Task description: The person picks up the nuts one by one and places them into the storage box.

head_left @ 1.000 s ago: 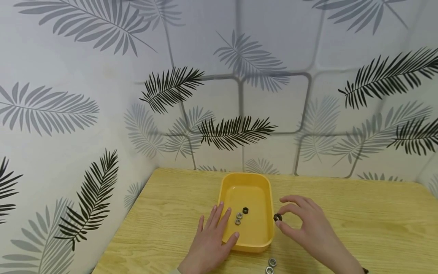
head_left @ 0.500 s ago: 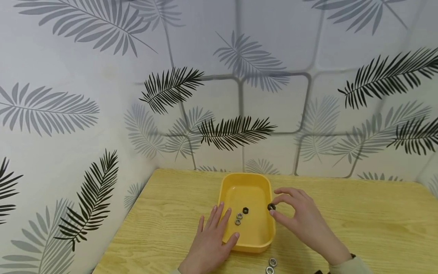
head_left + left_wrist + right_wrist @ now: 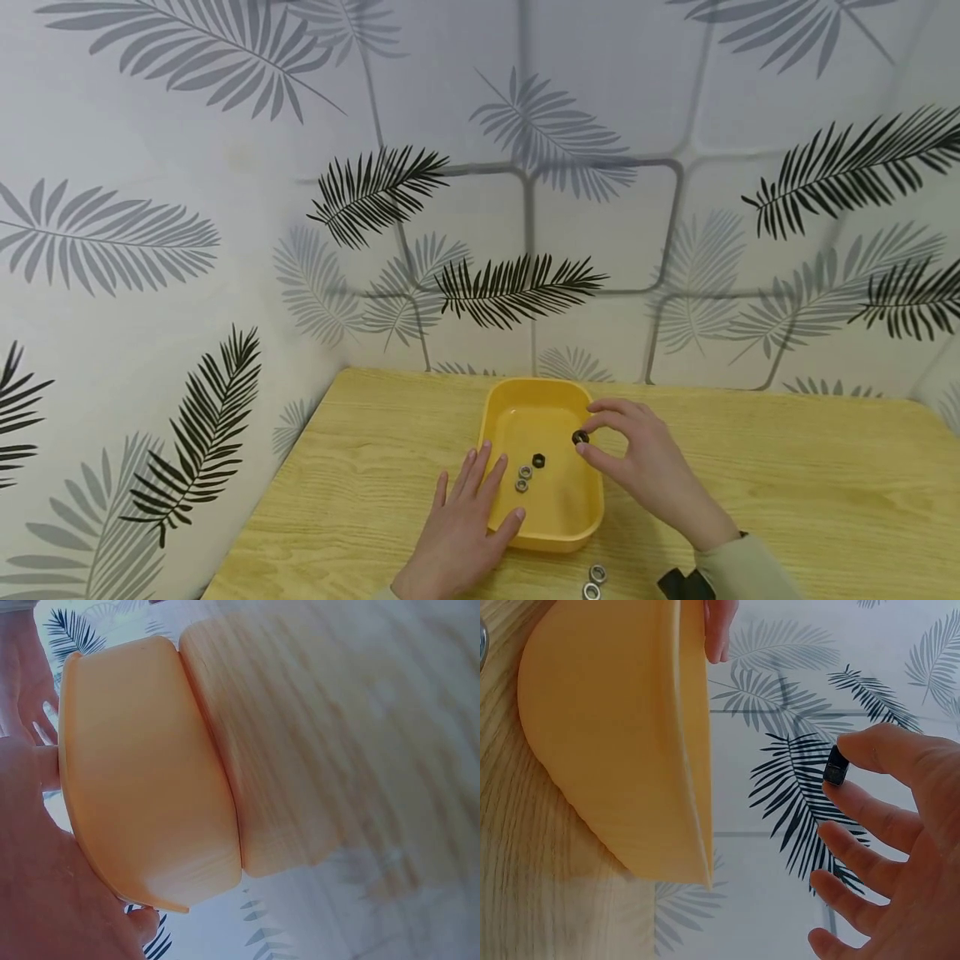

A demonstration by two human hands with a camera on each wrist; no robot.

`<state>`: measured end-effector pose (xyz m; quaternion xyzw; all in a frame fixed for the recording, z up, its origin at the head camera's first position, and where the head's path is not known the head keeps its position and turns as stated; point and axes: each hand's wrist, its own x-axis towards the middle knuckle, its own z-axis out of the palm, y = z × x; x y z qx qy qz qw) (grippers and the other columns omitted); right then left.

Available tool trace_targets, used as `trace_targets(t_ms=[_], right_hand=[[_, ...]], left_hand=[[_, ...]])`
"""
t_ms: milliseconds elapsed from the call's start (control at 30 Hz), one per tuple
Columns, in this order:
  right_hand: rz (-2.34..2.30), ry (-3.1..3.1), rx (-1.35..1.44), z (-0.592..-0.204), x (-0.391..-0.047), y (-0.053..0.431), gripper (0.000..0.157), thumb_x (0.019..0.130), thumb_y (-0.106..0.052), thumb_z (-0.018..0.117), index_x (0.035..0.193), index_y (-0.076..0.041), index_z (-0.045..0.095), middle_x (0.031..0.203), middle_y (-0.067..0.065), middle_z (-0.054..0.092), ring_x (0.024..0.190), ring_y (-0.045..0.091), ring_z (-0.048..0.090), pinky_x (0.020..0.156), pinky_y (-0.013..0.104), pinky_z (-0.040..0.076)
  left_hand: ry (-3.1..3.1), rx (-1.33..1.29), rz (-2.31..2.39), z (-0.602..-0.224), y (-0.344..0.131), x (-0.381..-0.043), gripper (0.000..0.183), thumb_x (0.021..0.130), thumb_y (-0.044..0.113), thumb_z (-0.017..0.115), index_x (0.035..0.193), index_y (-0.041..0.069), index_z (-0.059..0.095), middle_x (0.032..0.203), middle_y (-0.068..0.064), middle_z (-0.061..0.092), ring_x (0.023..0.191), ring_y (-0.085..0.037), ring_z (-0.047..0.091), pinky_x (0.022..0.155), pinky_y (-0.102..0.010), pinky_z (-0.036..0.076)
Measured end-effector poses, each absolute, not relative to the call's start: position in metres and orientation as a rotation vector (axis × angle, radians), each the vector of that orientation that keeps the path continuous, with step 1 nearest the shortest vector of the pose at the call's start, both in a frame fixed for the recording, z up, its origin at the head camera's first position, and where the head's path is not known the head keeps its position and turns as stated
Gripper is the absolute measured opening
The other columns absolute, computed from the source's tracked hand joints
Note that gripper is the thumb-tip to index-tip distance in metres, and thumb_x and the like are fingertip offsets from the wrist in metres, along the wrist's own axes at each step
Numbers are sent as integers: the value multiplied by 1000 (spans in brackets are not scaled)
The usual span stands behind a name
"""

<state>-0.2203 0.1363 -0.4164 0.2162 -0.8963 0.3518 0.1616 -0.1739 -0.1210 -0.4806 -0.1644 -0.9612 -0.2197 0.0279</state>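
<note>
Holding three nuts [image 3: 525, 472], the yellow tray [image 3: 558, 510] is touched by the spread left hand [image 3: 461, 529]; a black nut [image 3: 580, 437] is pinched above it by the right hand [image 3: 647, 458]

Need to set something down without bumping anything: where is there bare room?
Bare: table right of the right hand, table left of the left hand, and the far end of the tray. Crowded: its middle, with three nuts; its right side, with the held nut above; and the table before it, where two nuts lie.
</note>
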Motion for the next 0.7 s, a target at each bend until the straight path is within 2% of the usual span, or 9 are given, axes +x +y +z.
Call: trace_targets(t_ms=[700], right_hand=[[951, -2669, 599, -429, -241, 114, 16, 86, -27, 77, 97, -17, 73, 124, 7, 62, 120, 36, 51, 98, 60, 39]], left_hand=[[-2975, -515, -673, -479, -120, -175, 68, 101, 56, 42, 156, 18, 31, 165, -3, 11, 149, -24, 9, 113, -63, 11]])
